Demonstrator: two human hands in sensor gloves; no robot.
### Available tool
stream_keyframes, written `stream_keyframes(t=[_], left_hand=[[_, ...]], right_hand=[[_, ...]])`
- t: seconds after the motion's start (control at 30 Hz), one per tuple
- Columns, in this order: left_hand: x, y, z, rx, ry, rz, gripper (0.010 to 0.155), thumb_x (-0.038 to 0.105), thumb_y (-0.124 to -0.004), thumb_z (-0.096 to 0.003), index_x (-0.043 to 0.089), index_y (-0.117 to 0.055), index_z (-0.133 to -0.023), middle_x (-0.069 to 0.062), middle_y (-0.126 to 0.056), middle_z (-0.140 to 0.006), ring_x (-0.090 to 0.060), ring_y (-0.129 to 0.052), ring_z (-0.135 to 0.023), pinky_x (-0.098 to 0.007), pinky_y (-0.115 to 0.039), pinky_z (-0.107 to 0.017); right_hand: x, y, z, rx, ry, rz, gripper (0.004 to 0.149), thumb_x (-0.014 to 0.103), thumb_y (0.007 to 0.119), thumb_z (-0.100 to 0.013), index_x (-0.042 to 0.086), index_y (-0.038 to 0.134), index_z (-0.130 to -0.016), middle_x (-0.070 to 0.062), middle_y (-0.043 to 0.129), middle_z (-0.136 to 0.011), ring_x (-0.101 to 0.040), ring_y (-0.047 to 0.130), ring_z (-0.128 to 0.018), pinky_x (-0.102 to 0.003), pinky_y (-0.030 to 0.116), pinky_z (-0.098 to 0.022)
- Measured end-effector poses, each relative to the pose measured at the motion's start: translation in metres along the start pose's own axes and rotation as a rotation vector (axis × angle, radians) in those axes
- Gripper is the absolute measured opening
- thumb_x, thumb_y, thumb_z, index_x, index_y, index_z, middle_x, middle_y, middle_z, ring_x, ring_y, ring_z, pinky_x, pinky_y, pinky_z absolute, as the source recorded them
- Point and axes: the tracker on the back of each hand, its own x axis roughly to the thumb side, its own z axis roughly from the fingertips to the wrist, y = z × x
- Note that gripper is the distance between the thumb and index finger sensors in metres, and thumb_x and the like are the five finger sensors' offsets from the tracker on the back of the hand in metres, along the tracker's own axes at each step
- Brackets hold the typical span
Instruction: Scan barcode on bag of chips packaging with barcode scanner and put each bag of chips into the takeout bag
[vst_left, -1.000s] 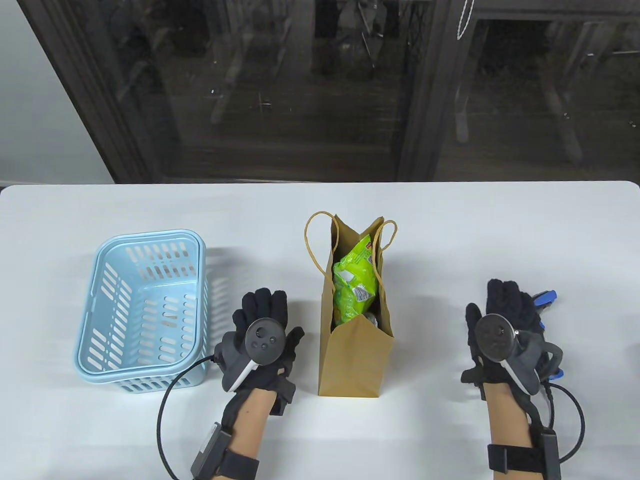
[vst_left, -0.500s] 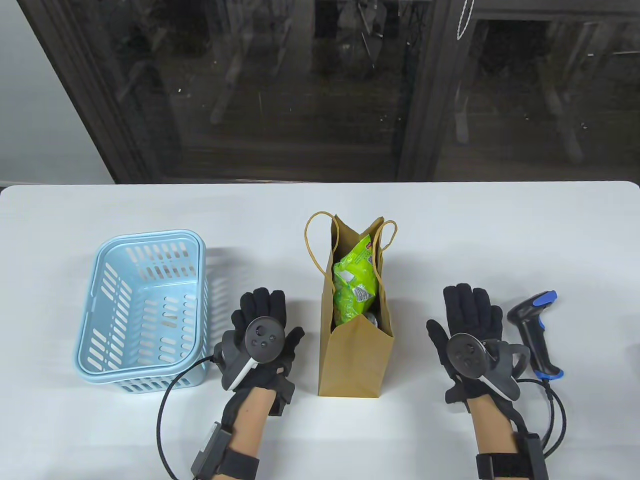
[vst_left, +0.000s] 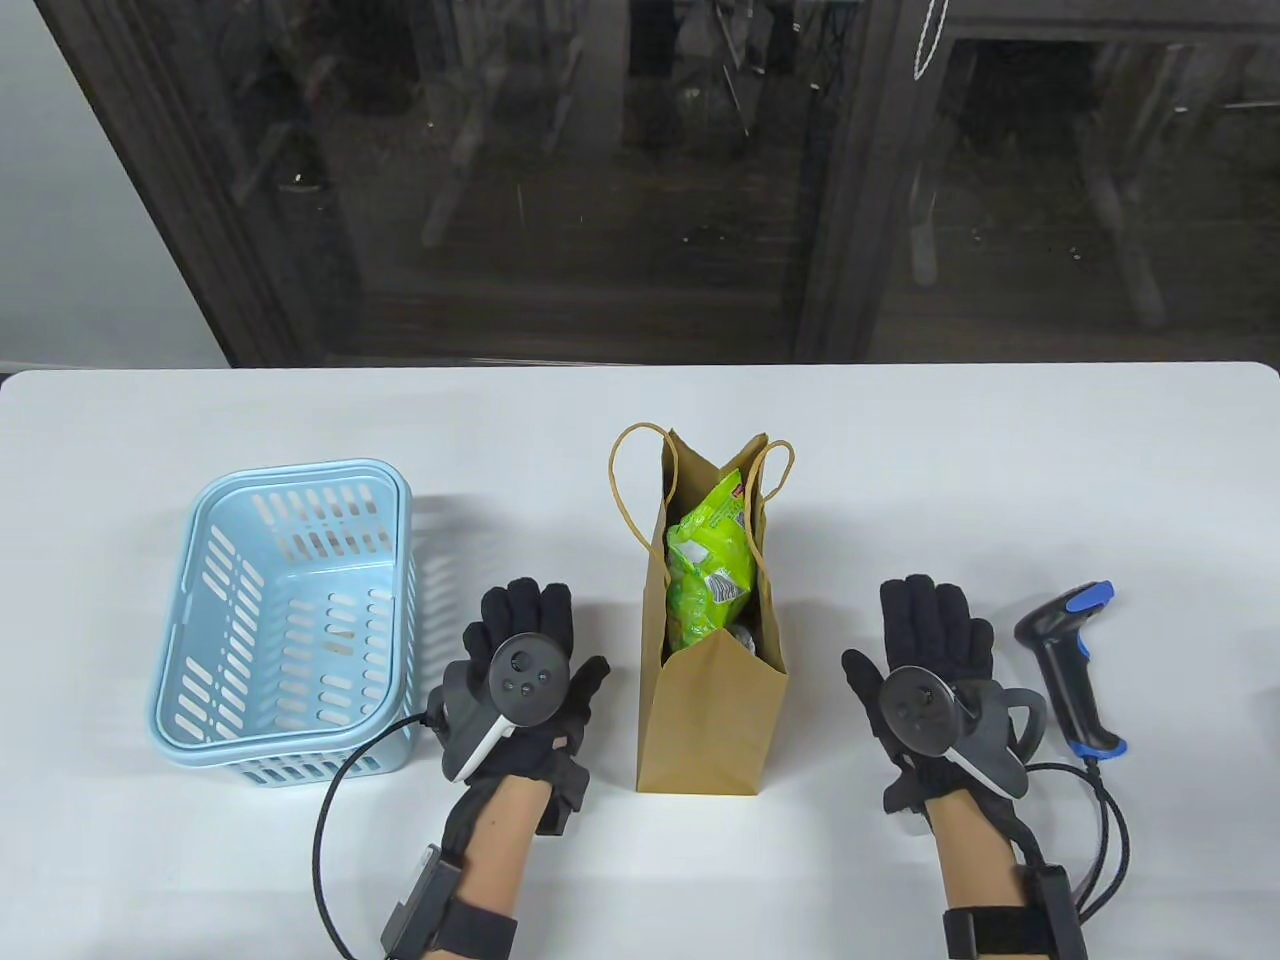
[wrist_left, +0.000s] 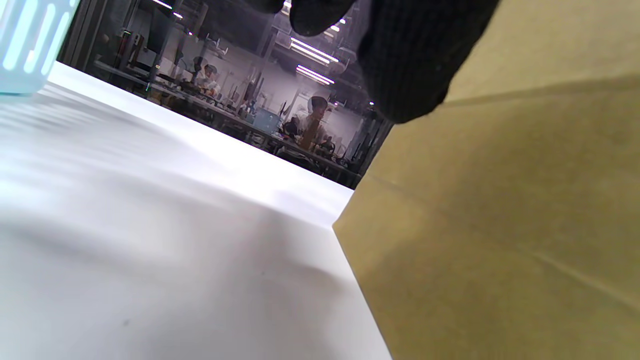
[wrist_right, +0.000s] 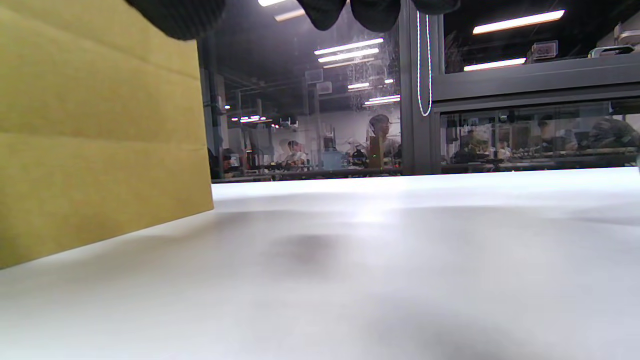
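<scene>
A brown paper takeout bag (vst_left: 712, 700) stands upright at the table's middle, with green bags of chips (vst_left: 710, 570) inside it. The black barcode scanner (vst_left: 1068, 660) with blue trim lies on the table at the right. My right hand (vst_left: 925, 650) lies flat between bag and scanner, fingers straight, holding nothing. My left hand (vst_left: 525, 650) lies flat just left of the bag, fingers straight and empty. The bag's side fills the right of the left wrist view (wrist_left: 500, 225) and the left of the right wrist view (wrist_right: 95, 135).
A light blue plastic basket (vst_left: 290, 620) stands at the left of the white table (vst_left: 1000, 470), nothing visible in it. Dark glass panels run behind the table's far edge. Glove cables loop near both wrists.
My right hand let go of the scanner and slid left, now lying flat beside it. The scanner stays on the table. The left hand has not moved.
</scene>
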Motion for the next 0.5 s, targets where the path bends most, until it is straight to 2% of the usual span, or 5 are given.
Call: stream_keyframes(t=[0.5], left_hand=[[0.0008,-0.0003,0.0010,-0.021,0.012,-0.002,0.079,0.038,-0.083,-0.0518,0.010,-0.040,-0.112,-0.019,-0.029,-0.114,-0.047,-0.018,-0.100,-0.063,-0.022,-0.064]], right_hand=[[-0.0065,0.0030,0.0011,0.025,0.024,-0.043,0.078,0.054,0.058,-0.055,0.007,0.035,-0.113,-0.022,0.032,-0.115,-0.052,0.034,-0.101,-0.064,0.037,-0.067]])
